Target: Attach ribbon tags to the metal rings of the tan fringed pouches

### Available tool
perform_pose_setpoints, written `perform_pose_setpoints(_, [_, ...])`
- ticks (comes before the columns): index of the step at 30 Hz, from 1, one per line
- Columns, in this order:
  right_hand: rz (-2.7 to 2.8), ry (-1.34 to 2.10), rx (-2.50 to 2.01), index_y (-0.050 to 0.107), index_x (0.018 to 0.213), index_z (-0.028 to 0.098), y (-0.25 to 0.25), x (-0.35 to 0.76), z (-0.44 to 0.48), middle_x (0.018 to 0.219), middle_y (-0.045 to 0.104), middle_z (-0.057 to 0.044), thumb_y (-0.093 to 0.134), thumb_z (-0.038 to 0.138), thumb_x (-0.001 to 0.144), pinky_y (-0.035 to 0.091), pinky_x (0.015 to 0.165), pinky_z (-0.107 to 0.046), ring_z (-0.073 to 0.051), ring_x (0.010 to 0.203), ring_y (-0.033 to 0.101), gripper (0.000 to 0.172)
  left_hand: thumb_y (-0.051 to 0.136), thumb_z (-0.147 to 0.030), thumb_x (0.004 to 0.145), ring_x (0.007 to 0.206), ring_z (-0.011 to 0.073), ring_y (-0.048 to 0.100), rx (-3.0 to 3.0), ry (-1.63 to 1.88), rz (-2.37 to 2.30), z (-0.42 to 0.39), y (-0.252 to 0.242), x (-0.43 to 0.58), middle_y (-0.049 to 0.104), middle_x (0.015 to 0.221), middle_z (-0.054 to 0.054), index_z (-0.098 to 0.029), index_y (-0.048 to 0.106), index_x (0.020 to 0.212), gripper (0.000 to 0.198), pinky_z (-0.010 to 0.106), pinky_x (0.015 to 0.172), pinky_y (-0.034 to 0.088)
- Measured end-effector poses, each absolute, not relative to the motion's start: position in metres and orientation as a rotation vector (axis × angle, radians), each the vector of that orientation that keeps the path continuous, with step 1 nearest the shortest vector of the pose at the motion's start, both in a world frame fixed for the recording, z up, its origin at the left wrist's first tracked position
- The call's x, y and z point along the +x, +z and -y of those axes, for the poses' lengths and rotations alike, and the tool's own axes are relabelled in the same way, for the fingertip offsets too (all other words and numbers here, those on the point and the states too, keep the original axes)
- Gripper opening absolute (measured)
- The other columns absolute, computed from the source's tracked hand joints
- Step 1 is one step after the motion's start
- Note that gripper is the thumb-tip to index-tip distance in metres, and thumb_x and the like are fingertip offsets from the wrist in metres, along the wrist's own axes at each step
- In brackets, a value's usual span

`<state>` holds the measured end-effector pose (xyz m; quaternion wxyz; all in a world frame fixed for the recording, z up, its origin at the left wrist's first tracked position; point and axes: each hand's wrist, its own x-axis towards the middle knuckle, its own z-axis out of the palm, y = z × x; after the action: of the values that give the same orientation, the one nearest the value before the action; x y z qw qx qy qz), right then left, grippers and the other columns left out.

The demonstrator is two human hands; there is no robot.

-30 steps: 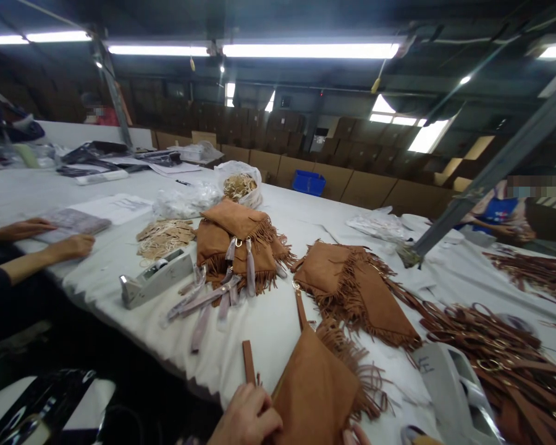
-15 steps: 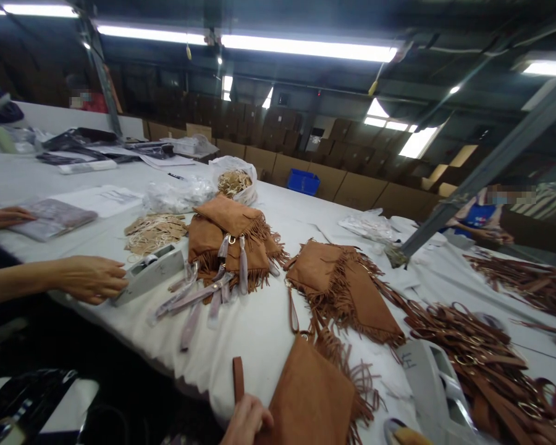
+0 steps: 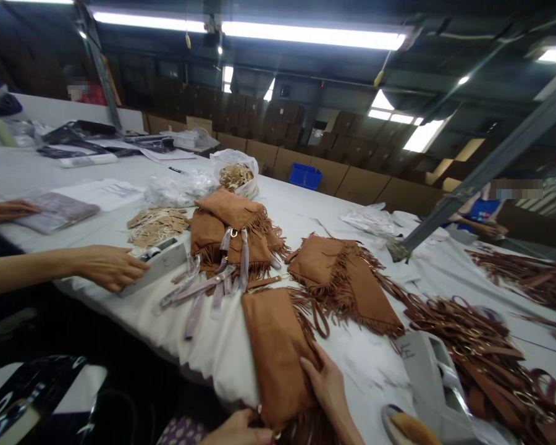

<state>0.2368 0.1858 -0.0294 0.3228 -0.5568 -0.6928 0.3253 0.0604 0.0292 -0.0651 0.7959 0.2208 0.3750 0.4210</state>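
A tan suede fringed bag (image 3: 275, 346) lies lengthwise near the front edge of the white table (image 3: 269, 216). My right hand (image 3: 327, 386) rests on its right side with the fingers pressed together against the suede. My left hand (image 3: 238, 431) grips the bag's lower end at the table edge, close to a small gold ring; only part of this hand shows. Beyond the bag are a stack of the same bags (image 3: 231, 238) with grey wrapped straps (image 3: 204, 287) and a second pile (image 3: 345, 281).
A co-worker's hand (image 3: 109, 267) at the left touches a grey tape dispenser (image 3: 160, 264); the other hand (image 3: 7, 211) rests on a flat packet. Brown straps with rings (image 3: 486, 352) are heaped at the right. Another dispenser (image 3: 429, 383) stands at the front right. Cartons line the back.
The bag has been moved forward onto the table and laid flat lengthwise. My right hand has come into view on it. The co-worker's hand stays at the dispenser.
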Motion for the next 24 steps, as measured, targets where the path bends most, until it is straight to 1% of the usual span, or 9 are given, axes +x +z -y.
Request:
perform_pose_setpoints(2, [1.932,0.645,-1.451,0.066,0.11,0.011,-0.033,0.226,-0.21,0.107,0.07,-0.015,0.054,0.038,0.077,0.049,0.093,-0.045,-0.03,0.1,0.065,0.045,0.077,-0.047,0.058,0.055,0.0123,0.054,0.496,0.868,-0.87,-0.026,-0.055,0.06,0.065,0.066,0.005,-0.011,0.058,0.096,0.056,0.024,0.057,0.039])
perform_pose_setpoints(5, [1.983,0.473,-1.441,0.065,0.109,0.013,-0.037,0.216,-0.231,0.104,0.07,-0.014,0.05,0.035,0.082,0.049,0.09,-0.043,-0.027,0.096,0.064,0.039,0.066,-0.037,0.067,0.056,0.0144,0.055,0.647,0.824,-1.021,-0.018,-0.049,0.056,0.062,0.061,0.002,-0.011,0.059,0.098,0.041,0.025,0.057,0.038])
perform_pose_setpoints(9, [1.978,0.283,-1.507,0.062,0.115,0.014,-0.027,0.22,-0.22,0.113,0.062,-0.016,0.05,0.031,0.084,0.043,0.093,-0.049,-0.03,0.104,0.056,0.036,0.061,-0.019,0.064,0.064,0.0166,0.055,1.023,0.731,-1.441,-0.005,-0.051,0.045,0.06,0.067,-0.002,-0.016,0.06,0.108,0.044,0.026,0.059,0.034])
perform_pose_setpoints(12, [1.99,0.083,-1.478,0.061,0.116,0.016,-0.022,0.227,-0.184,0.116,0.059,-0.016,0.048,0.031,0.088,0.042,0.094,-0.052,-0.031,0.108,0.052,0.034,0.056,-0.019,0.071,0.07,0.0179,0.058,1.232,0.648,-1.6,0.002,-0.048,0.037,0.063,0.07,-0.001,-0.019,0.064,0.091,0.022,0.026,0.062,0.033])
perform_pose_setpoints(15, [2.074,0.289,-1.243,0.061,0.114,0.017,-0.036,0.234,-0.138,0.109,0.063,-0.013,0.044,0.028,0.093,0.049,0.091,-0.042,-0.024,0.102,0.058,0.029,0.051,-0.021,0.076,0.071,0.0178,0.059,1.311,0.615,-1.628,0.004,-0.037,0.03,0.064,0.07,0.0,-0.019,0.063,0.074,0.012,0.026,0.063,0.032])
perform_pose_setpoints(17, [2.138,0.378,-1.138,0.061,0.116,0.018,-0.051,0.238,-0.113,0.116,0.061,-0.013,0.043,0.025,0.094,0.051,0.092,-0.04,-0.023,0.107,0.059,0.029,0.05,-0.021,0.075,0.065,0.0164,0.058,1.279,0.598,-1.562,0.003,-0.029,0.023,0.061,0.065,-0.001,-0.017,0.061,0.07,0.013,0.025,0.058,0.032])
perform_pose_setpoints(20, [2.126,0.373,-1.151,0.058,0.122,0.019,-0.065,0.242,-0.091,0.125,0.057,-0.013,0.044,0.023,0.093,0.05,0.095,-0.042,-0.025,0.113,0.057,0.032,0.05,-0.022,0.076,0.054,0.0135,0.053,1.108,0.613,-1.332,0.003,-0.021,0.01,0.057,0.059,-0.002,-0.016,0.062,0.083,0.015,0.024,0.053,0.035])
perform_pose_setpoints(22, [2.137,0.347,-1.134,0.054,0.127,0.02,-0.063,0.242,-0.084,0.123,0.059,-0.013,0.047,0.022,0.091,0.05,0.094,-0.044,-0.026,0.112,0.057,0.036,0.052,-0.025,0.079,0.053,0.0124,0.052,0.979,0.682,-1.169,0.004,-0.016,0.001,0.058,0.063,-0.003,-0.017,0.058,0.101,0.025,0.024,0.054,0.04])
perform_pose_setpoints(24, [2.247,0.316,-1.021,0.049,0.132,0.02,-0.054,0.236,-0.079,0.124,0.058,-0.013,0.053,0.022,0.088,0.049,0.093,-0.047,-0.028,0.115,0.054,0.044,0.057,-0.032,0.08,0.055,0.0121,0.054,0.887,0.758,-1.038,0.005,-0.009,-0.005,0.059,0.067,-0.002,-0.018,0.052,0.109,0.033,0.024,0.057,0.044])
